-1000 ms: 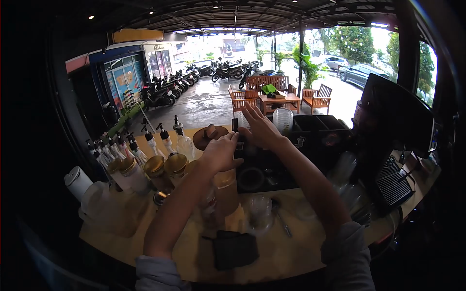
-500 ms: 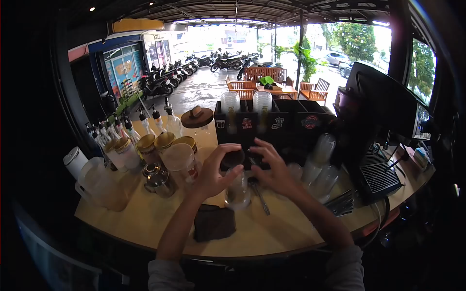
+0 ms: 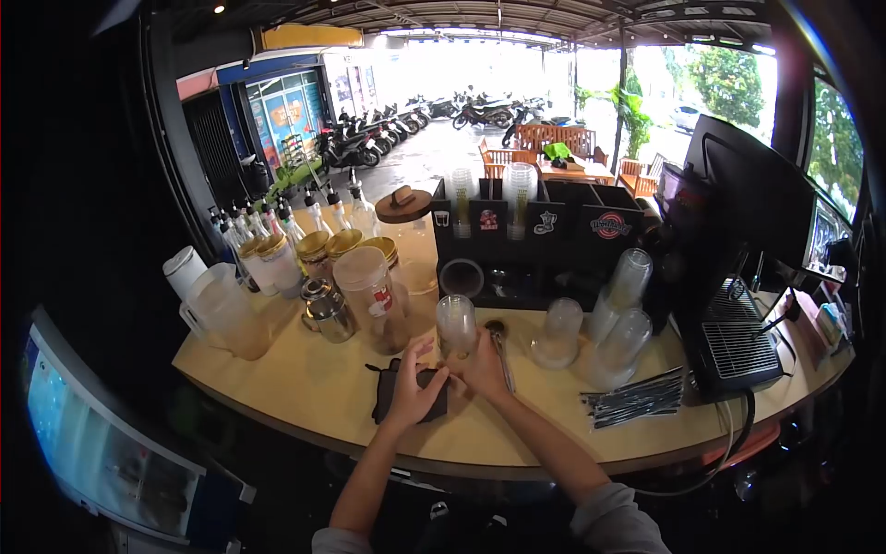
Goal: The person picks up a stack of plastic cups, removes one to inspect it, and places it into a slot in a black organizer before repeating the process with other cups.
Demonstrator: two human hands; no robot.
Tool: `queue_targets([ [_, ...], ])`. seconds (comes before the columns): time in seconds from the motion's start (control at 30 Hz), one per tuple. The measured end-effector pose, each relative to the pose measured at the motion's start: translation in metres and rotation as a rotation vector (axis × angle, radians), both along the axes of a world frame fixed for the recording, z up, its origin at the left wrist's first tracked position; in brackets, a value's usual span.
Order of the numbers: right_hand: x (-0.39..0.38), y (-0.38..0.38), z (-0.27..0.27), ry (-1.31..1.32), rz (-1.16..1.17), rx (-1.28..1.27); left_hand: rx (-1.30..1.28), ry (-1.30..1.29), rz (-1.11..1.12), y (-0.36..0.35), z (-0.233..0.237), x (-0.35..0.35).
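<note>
A clear plastic cup [image 3: 456, 319] stands on the counter in front of me. My right hand [image 3: 482, 371] is closed around its lower right side. My left hand [image 3: 415, 392] is at the cup's lower left, above a dark folded cloth [image 3: 388, 392], with its fingers apart; whether it touches the cup is hard to tell. Just right of the cup lies a long-handled spoon [image 3: 506, 365], partly hidden by my right hand. To the left stands a tall clear container with a red label [image 3: 363, 277].
Left are a plastic pitcher [image 3: 226, 314], a metal jug [image 3: 328, 312], gold-lidded jars [image 3: 314, 247] and pump bottles. A black organizer [image 3: 572, 226] stands behind. Right are upturned cups [image 3: 620, 337], a domed clear cup [image 3: 561, 334], wrapped straws [image 3: 637, 397] and an espresso machine [image 3: 738, 332].
Both hands have come down from above the cup to its lower sides, and the right has closed on it. My view has turned left, so the scene sits further right.
</note>
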State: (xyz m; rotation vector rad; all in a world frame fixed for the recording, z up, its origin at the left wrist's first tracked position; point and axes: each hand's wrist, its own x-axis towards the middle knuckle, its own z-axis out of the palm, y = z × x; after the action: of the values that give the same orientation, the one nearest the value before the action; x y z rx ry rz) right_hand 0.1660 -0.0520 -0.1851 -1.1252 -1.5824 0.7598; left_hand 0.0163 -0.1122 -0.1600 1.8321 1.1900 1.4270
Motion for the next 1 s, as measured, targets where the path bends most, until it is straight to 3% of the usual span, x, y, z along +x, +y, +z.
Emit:
queue_targets([
  [0.17,0.008,0.005,-0.005,0.042,0.013,0.014,-0.05,-0.067,-0.032,0.002,0.002,-0.007],
  [0.23,0.016,0.011,-0.006,0.288,0.086,-0.014,-0.029,-0.161,-0.024,0.008,0.002,-0.004],
  [0.37,0.034,-0.017,0.027,0.503,0.203,-0.142,-0.023,-0.258,-0.097,0.02,-0.002,0.005],
  [0.43,0.042,-0.027,0.038,0.556,0.324,-0.25,-0.363,-0.543,-0.443,0.025,-0.001,0.014],
  [0.53,0.047,-0.036,0.057,0.613,0.291,-0.309,-0.561,-0.618,-0.637,0.025,0.013,0.029],
  [0.6,0.058,-0.044,0.073,0.594,0.348,-0.285,-0.519,-0.6,-0.666,0.023,0.024,0.034],
  [0.67,0.067,-0.043,0.076,0.344,0.34,-0.266,-0.557,-0.64,-0.712,0.024,0.03,0.035],
  [0.8,0.065,-0.055,0.09,0.367,0.302,-0.224,-0.632,-0.724,-0.761,0.02,0.044,0.038],
  [0.87,0.067,-0.057,0.09,0.394,0.289,-0.272,-0.528,-0.62,-0.737,0.017,0.052,0.04],
  [1.0,0.064,-0.063,0.096,0.449,0.318,-0.208,-0.514,-0.668,-0.787,0.019,0.052,0.036],
])
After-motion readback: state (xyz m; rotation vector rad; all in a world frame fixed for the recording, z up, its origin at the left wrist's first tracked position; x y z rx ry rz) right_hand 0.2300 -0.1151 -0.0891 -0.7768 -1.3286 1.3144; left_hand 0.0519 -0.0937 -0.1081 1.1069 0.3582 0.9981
